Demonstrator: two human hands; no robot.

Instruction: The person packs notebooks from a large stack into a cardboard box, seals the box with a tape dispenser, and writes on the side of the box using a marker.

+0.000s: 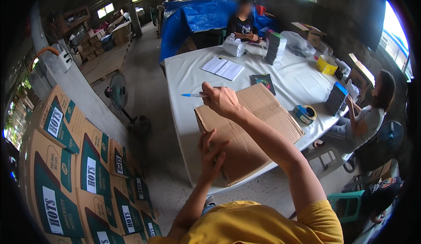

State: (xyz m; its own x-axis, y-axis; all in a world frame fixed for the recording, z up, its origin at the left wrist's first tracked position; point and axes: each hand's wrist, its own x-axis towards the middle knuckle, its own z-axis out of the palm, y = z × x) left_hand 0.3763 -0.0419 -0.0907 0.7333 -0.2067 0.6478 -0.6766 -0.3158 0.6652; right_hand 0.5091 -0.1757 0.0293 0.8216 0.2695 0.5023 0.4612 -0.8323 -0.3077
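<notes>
A closed brown cardboard box (258, 134) lies at the near edge of the white-covered table (186, 84). Above its far left part, my right hand (222, 100) is closed around a pen (192, 95), whose blue end points left. My left hand (212, 155) rests against the near left side of the box, fingers apart and holding nothing. To the right of the box sits a blue roll of tape (305, 113). Beyond it lie a dark-covered notebook (263, 84) and an open book with printed pages (222, 67).
Stacked cartons (55, 174) rise at my left, near a standing fan (118, 90). One person (242, 24) sits at the table's far side, another (368, 121) at the right, handling dark notebooks (335, 98). A tall notebook stack (275, 49) and a yellow box (326, 64) occupy the table.
</notes>
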